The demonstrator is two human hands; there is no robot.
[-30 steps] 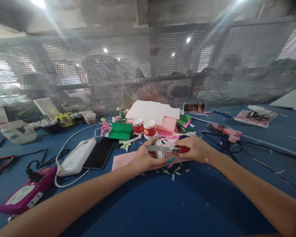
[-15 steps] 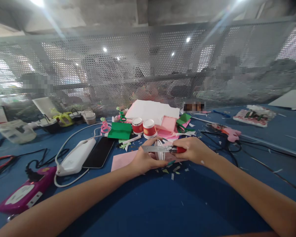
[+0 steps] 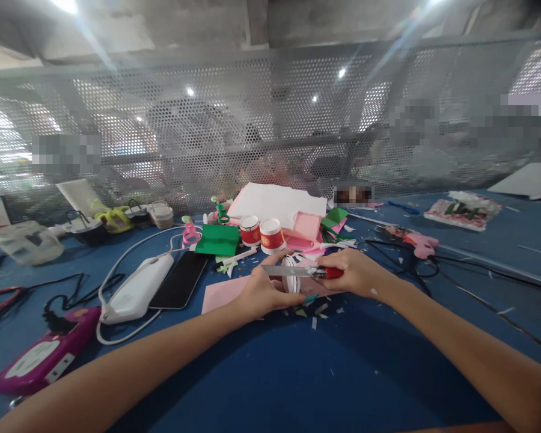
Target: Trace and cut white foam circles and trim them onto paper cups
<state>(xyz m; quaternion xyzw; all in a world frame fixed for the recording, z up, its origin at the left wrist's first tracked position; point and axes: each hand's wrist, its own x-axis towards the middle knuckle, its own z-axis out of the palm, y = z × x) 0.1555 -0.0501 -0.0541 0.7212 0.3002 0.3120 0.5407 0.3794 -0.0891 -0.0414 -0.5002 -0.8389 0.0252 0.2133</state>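
My left hand is wrapped around a small paper cup, held on its side with its white round end facing right. My right hand grips a red-handled utility knife. Its long blade points left and crosses in front of the cup; whether the edge touches the cup I cannot tell. Beneath the hands is a pink paper sheet. Just beyond them, two red and white paper cups stand upside down beside a green paper piece.
On the left are a black phone, a white power bank with a cable, and a purple power strip. A pink glue gun with black cord lies right. White sheets lie behind; a perforated metal screen rises beyond.
Both hands hold nearly the same position, with the knife still across the cup. The whole view has shifted very slightly.
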